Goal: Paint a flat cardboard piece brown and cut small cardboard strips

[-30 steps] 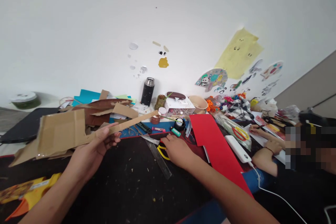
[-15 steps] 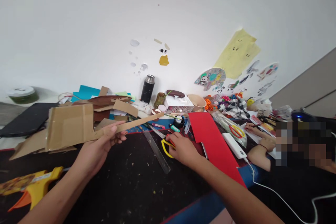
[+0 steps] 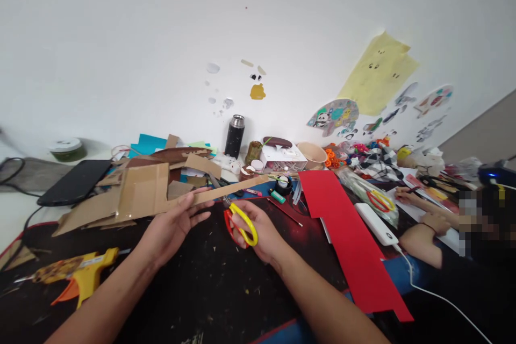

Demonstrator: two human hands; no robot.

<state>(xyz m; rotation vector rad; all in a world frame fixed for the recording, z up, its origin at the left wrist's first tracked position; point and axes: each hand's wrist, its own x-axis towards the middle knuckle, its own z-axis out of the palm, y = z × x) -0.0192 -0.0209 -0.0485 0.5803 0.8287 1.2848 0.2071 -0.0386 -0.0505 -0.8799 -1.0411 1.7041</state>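
Note:
My left hand (image 3: 179, 228) grips a piece of brown cardboard (image 3: 143, 191) between thumb and fingers. From its wide, tape-covered part a long narrow strip runs to the right. My right hand (image 3: 260, 228) is closed around scissors (image 3: 252, 231) with red and yellow handles. Their blades point up and left at the strip, just right of my left fingers, and one blade shows beyond its far edge. I cannot tell whether they touch the cardboard. Below my left forearm lies a yellow glue gun (image 3: 86, 271) with an orange trigger.
Red card (image 3: 342, 236) lies to the right, beside a white power strip (image 3: 374, 224) with a cable. Behind stand a black flask (image 3: 234, 137), a white box (image 3: 284, 158) and a bowl (image 3: 312, 156). Another person's arm (image 3: 423, 239) rests at far right.
My right hand has lifted the scissors off the mat and brought them left to the cardboard strip. My left hand still holds the cardboard. The view has shifted slightly left.

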